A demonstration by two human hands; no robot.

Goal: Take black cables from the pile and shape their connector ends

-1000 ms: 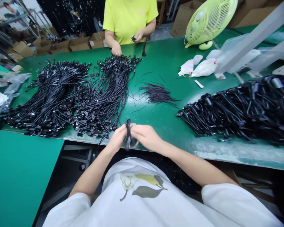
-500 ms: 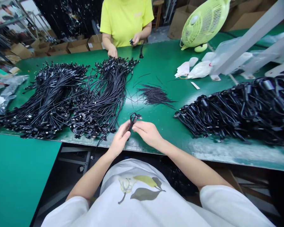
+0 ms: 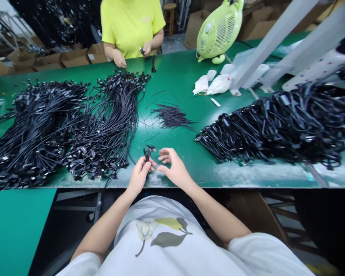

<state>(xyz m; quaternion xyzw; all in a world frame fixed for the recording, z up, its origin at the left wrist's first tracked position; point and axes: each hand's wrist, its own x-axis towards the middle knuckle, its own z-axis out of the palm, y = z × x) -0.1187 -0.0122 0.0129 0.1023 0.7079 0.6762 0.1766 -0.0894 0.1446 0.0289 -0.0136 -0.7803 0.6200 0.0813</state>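
Observation:
My left hand (image 3: 141,172) is closed on a coiled black cable (image 3: 147,152), whose loops and connector stick up above the fingers. To its right, my right hand (image 3: 174,167) is open, fingers spread and curved, a small gap away from the cable. Beyond both hands lies a loose pile of thin black ties (image 3: 172,116) on the green table (image 3: 172,142). Left of my hands, long black cables (image 3: 109,119) with connectors at both ends lie in big bunches. On the right is a long heap of folded black cables (image 3: 270,126).
Across the table a person in a yellow shirt (image 3: 132,27) holds a small dark item. A green fan (image 3: 218,32), white bags (image 3: 218,84) and grey metal posts (image 3: 276,42) stand at the back right. The table's front edge runs just below my hands.
My right hand has come off the cable and opened to the right. My left hand keeps the cable. The view has shifted right, and the other person's hand has lifted from the cable bunch.

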